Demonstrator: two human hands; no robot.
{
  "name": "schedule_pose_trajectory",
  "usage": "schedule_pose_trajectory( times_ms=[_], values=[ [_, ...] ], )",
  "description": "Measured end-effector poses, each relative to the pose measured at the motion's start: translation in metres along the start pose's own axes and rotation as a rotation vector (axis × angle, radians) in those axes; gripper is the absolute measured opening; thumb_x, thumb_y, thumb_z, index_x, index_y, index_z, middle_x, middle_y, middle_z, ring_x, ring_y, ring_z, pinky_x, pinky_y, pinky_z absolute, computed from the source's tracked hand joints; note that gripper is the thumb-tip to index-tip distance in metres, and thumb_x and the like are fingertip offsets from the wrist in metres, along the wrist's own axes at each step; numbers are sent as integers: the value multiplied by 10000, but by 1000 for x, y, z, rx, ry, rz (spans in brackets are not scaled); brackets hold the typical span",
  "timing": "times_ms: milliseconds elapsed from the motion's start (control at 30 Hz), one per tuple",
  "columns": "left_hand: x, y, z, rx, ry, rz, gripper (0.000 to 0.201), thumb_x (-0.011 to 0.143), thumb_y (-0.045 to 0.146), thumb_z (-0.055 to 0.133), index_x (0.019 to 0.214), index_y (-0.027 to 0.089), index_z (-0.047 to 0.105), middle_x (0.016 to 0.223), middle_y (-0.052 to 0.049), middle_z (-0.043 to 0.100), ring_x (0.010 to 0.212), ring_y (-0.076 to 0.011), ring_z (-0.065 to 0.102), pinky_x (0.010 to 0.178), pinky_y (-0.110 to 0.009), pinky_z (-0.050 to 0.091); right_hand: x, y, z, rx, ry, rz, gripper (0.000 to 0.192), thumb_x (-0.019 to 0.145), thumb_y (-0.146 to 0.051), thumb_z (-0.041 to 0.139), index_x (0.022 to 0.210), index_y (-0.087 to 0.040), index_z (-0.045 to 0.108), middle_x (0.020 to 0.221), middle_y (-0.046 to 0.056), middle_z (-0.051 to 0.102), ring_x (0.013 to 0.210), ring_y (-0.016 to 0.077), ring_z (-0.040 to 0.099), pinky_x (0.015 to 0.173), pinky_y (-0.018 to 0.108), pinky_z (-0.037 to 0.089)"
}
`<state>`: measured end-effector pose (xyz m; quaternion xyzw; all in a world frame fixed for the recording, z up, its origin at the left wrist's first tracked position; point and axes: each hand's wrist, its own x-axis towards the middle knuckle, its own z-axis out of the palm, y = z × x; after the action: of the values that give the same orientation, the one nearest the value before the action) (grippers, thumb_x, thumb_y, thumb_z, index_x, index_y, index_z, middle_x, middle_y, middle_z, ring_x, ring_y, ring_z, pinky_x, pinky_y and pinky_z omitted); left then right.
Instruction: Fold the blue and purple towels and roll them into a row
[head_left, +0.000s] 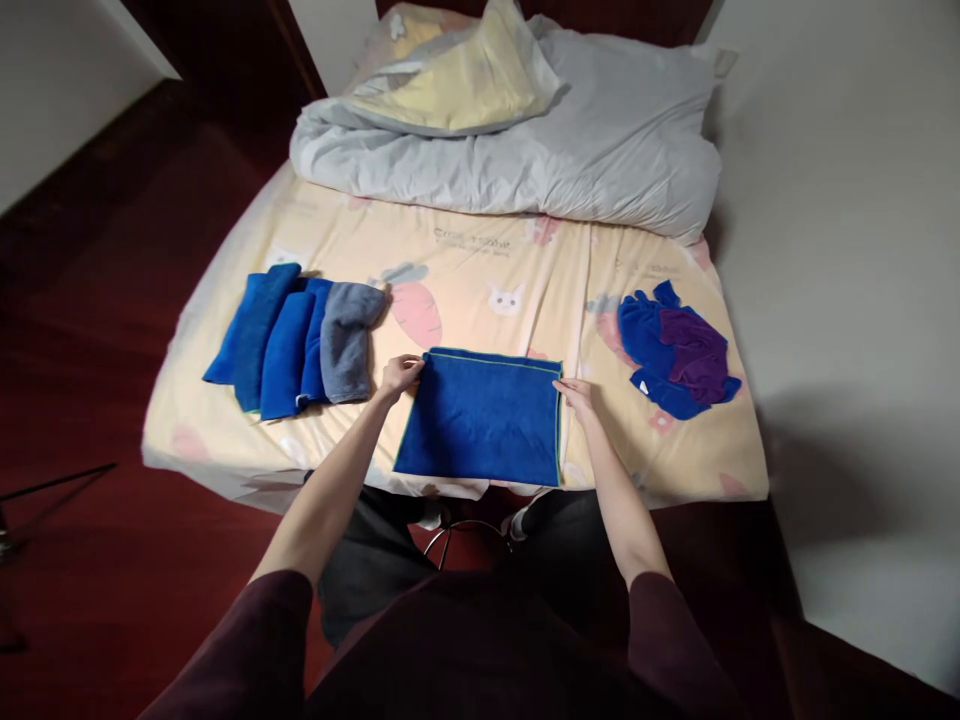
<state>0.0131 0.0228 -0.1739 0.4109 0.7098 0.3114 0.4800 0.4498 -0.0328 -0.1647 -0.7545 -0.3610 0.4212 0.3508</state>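
Item one: blue towel (pixel 484 418), lower centre of the frame, lying flat on the bed (pixel 465 270) near its front edge, folded to a rectangle with a thin green trim along the top and right sides.

Item two: left hand (pixel 400 374), at the towel's upper left corner, fingers curled and pinching that corner.

Item three: right hand (pixel 576 394), at the towel's upper right corner, fingers drawn together and gripping the edge there.

Item four: row of folded towels (pixel 289 340), left of centre, lying side by side and touching; several blue, the rightmost one grey (pixel 349 335). The grey one lies just beside the left hand.

Item five: loose heap of cloths (pixel 679 355), right of centre, blue and purple mixed, unfolded, well apart from the flat towel.

Item six: grey duvet (pixel 525 150), bunched across the head of the bed at the upper centre, with a pale yellow pillow (pixel 457 85) resting on it.

Item seven: bedsheet, cream with carrot and rabbit prints, covering the whole mattress.

Item eight: dark red floor (pixel 97 330), left of the bed.
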Motion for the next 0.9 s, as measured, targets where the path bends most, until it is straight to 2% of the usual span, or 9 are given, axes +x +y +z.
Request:
schedule_pose_trajectory(
  times_ms=[133,267,433,700,900],
  values=[
    [9,14,6,86,9,35,435,813,389,728,1153,118,723,1026,-136,763,703,-162,684,557,-231,573,20,-2,9,-36,11,-47,565,577,-619,870,889,-162,758,766,83,748,683,232,688,499,268,499],
    [13,21,10,174,33,72,389,835,387,707,1113,118,741,1025,-137,764,716,-175,689,557,-233,567,31,5,9,-50,32,-70,552,615,-658,822,863,-169,755,722,58,726,722,253,699,547,293,533],
    [22,26,13,224,57,108,392,815,419,732,1082,132,741,1030,-131,771,784,-207,710,567,-236,560,40,12,1,-39,64,-96,526,635,-650,790,807,-155,737,711,49,709,730,244,689,571,291,530],
    [41,30,23,276,71,103,386,862,432,683,1108,138,728,1062,-146,766,693,-198,700,578,-263,536,58,6,-7,-78,101,-106,501,676,-653,757,747,-158,723,638,17,671,639,204,651,519,257,492],
    [47,30,25,488,172,197,214,858,353,686,970,188,763,998,-103,779,911,-264,722,808,-306,525,68,-1,-1,-132,85,-106,425,671,-602,797,750,-188,737,629,1,682,566,186,646,485,249,493]
  ],
)
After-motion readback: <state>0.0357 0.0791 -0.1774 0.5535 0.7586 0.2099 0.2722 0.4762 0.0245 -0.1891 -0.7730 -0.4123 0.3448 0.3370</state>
